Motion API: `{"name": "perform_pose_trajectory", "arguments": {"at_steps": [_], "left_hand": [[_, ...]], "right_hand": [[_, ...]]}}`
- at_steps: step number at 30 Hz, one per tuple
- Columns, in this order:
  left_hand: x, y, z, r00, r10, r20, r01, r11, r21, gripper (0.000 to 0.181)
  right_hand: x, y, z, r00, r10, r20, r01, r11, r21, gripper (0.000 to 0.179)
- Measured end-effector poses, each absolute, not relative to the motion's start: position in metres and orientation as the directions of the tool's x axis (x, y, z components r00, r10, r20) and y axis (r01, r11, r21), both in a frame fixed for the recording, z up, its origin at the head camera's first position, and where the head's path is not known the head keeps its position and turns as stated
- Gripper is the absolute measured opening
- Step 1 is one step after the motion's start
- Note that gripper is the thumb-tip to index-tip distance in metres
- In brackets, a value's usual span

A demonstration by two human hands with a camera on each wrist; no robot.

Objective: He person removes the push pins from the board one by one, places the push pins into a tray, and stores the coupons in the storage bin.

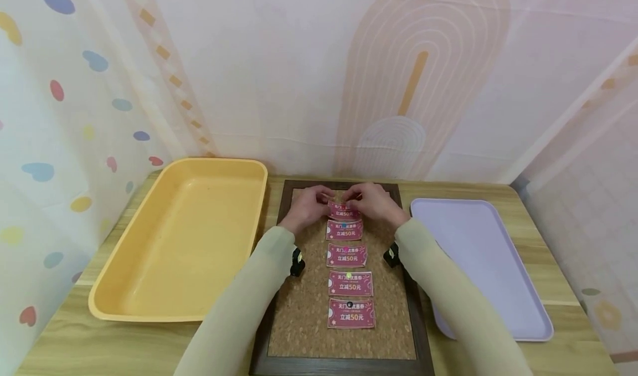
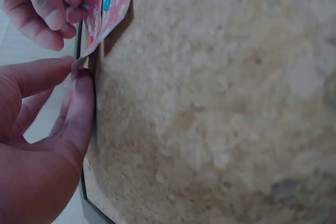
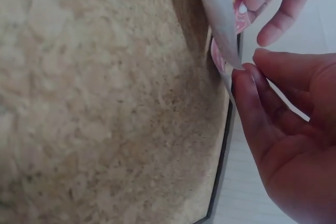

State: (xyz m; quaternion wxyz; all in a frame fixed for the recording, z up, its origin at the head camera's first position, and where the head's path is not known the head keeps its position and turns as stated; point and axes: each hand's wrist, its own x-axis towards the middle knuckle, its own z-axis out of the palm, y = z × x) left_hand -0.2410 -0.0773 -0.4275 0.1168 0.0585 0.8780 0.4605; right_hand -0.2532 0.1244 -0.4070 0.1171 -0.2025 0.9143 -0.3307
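On a framed corkboard (image 1: 299,331), several pink paper coupons form a column, each with a coloured pin near its upper middle. Both hands are at the farthest coupon (image 1: 344,212), which has a red pin (image 1: 343,206). My left hand (image 1: 310,205) pinches its left edge between thumb and finger; the left wrist view shows the paper's corner between the fingertips (image 2: 80,69). At its right edge, my right hand (image 1: 372,201) has curled fingers, with the fingertips (image 3: 244,80) at the paper's corner. A blue-pinned coupon (image 1: 344,231) lies just below; its paper bows off the cork.
A yellow tray (image 1: 199,237) stands left of the corkboard, and a lilac tray (image 1: 478,254) lies to the right, partly under my right sleeve. Both rest on a wooden table (image 1: 563,287). A patterned curtain (image 1: 299,77) hangs behind.
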Motion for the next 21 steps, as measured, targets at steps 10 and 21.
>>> {"name": "perform_pose_trajectory", "arguments": {"at_steps": [10, 21], "left_hand": [[-0.251, -0.081, -0.431, -0.953, 0.282, -0.107, 0.077, 0.570, 0.818, 0.015], [-0.249, -0.086, -0.438, -0.942, 0.311, -0.124, 0.076, 0.559, 0.826, 0.016]], "right_hand": [[-0.264, 0.124, -0.417, -0.894, -0.437, -0.099, -0.277, 0.713, -0.644, 0.015], [-0.265, 0.121, -0.426, -0.880, -0.439, -0.181, -0.230, 0.726, -0.648, 0.015]]}}
